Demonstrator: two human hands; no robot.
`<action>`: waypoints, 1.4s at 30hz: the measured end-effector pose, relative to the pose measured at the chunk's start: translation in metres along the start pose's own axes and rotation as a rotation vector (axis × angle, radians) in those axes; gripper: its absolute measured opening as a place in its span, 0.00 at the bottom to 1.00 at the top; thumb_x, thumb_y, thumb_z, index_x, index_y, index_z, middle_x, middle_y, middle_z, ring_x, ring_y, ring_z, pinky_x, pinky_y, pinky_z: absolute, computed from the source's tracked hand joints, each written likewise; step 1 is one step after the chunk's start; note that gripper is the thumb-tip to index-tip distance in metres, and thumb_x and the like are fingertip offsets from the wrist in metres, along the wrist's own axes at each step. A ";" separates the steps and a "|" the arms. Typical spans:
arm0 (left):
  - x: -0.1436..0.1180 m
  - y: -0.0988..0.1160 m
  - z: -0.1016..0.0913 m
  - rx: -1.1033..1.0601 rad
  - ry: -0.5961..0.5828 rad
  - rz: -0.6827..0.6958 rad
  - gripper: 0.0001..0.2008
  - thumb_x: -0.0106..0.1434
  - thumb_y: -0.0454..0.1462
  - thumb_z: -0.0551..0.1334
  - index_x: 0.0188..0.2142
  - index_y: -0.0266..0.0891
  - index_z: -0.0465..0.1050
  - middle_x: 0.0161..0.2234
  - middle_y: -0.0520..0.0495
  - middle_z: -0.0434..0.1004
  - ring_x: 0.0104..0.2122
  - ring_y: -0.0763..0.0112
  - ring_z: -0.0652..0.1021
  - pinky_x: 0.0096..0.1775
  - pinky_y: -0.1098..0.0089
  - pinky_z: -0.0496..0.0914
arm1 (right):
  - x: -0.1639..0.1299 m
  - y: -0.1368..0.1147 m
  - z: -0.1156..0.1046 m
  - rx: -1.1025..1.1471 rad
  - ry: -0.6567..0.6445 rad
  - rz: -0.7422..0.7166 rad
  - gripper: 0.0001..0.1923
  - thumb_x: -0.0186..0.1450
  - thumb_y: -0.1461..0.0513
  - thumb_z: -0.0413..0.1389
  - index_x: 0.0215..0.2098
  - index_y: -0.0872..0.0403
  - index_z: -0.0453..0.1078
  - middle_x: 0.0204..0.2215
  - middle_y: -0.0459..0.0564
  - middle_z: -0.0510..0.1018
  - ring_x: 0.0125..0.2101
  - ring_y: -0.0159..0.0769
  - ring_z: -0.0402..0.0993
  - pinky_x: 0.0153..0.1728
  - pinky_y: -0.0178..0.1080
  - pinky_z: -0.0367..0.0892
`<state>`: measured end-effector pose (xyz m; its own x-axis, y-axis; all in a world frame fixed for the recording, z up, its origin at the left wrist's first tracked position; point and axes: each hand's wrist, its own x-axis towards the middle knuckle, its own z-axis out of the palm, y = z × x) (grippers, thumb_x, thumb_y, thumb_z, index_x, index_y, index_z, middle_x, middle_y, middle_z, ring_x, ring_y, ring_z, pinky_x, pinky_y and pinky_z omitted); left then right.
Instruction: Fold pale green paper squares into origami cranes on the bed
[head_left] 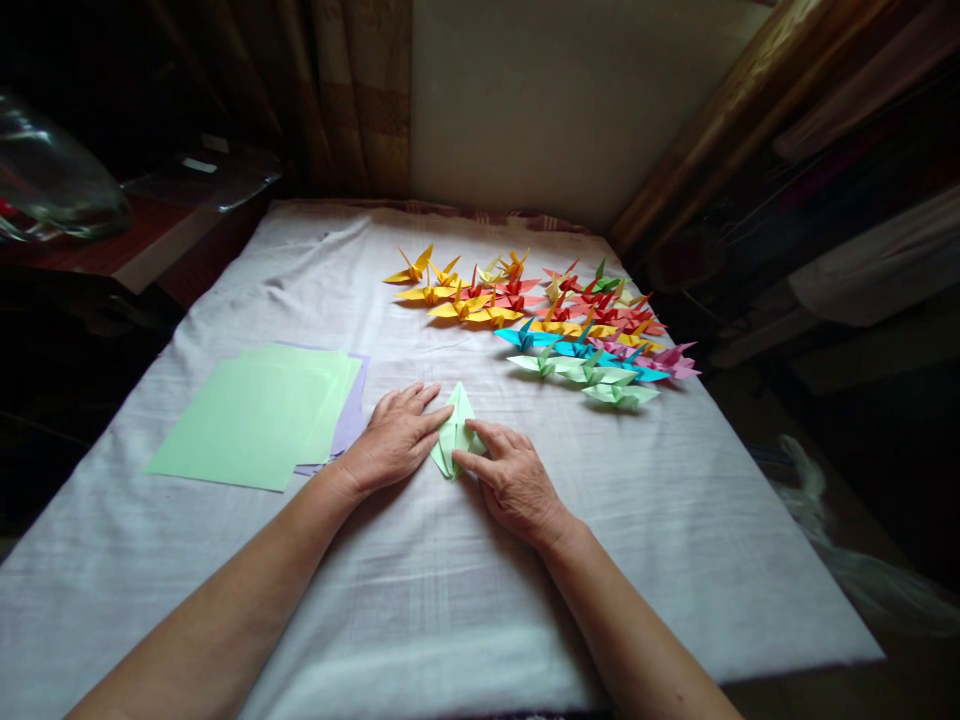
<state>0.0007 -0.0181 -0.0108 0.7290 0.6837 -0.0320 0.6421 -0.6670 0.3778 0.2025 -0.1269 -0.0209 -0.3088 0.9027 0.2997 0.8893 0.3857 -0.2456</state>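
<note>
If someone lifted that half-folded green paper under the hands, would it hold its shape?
Probably: the folded green paper looks layered and creased, so stiffer than the flat sheets. It likely weighs almost nothing and would slide easily on the cloth. Its pointed tip could bend.

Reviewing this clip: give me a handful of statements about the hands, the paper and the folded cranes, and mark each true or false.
1. Both hands press on a partly folded pale green paper. True: the left hand and the right hand both touch it.
2. The flat paper sheets lie to the right of the hands. False: they lie to the left, beside the left hand.
3. The finished paper cranes are all one colour. False: yellow, red, blue, pink and green ones show.
4. The cranes sit farther from the person than the hands, toward the right. True.
5. The white cloth covers the work surface. True.
</note>
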 end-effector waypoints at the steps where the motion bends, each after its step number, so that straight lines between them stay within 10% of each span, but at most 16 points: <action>1: 0.000 0.000 0.000 0.007 -0.010 -0.003 0.24 0.69 0.38 0.54 0.63 0.50 0.67 0.69 0.42 0.57 0.68 0.49 0.58 0.64 0.44 0.53 | -0.001 0.000 0.002 0.026 0.017 0.002 0.19 0.66 0.67 0.55 0.50 0.41 0.78 0.60 0.55 0.71 0.56 0.43 0.68 0.51 0.47 0.65; 23: 0.002 0.006 -0.006 0.049 -0.060 -0.016 0.25 0.69 0.37 0.54 0.64 0.47 0.65 0.70 0.41 0.54 0.69 0.49 0.56 0.65 0.45 0.53 | 0.002 -0.022 0.002 0.254 -0.079 0.329 0.21 0.59 0.73 0.52 0.39 0.46 0.81 0.63 0.51 0.69 0.66 0.50 0.56 0.61 0.58 0.54; 42: 0.001 0.004 -0.003 0.047 -0.036 -0.004 0.24 0.70 0.38 0.53 0.64 0.50 0.65 0.70 0.43 0.55 0.68 0.51 0.57 0.65 0.45 0.53 | -0.006 -0.034 0.010 0.331 0.127 0.391 0.16 0.59 0.71 0.48 0.32 0.50 0.75 0.56 0.53 0.75 0.62 0.46 0.62 0.62 0.58 0.54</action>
<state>0.0034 -0.0190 -0.0063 0.7341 0.6757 -0.0668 0.6547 -0.6782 0.3338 0.1706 -0.1431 -0.0231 0.0864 0.9689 0.2319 0.7691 0.0831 -0.6337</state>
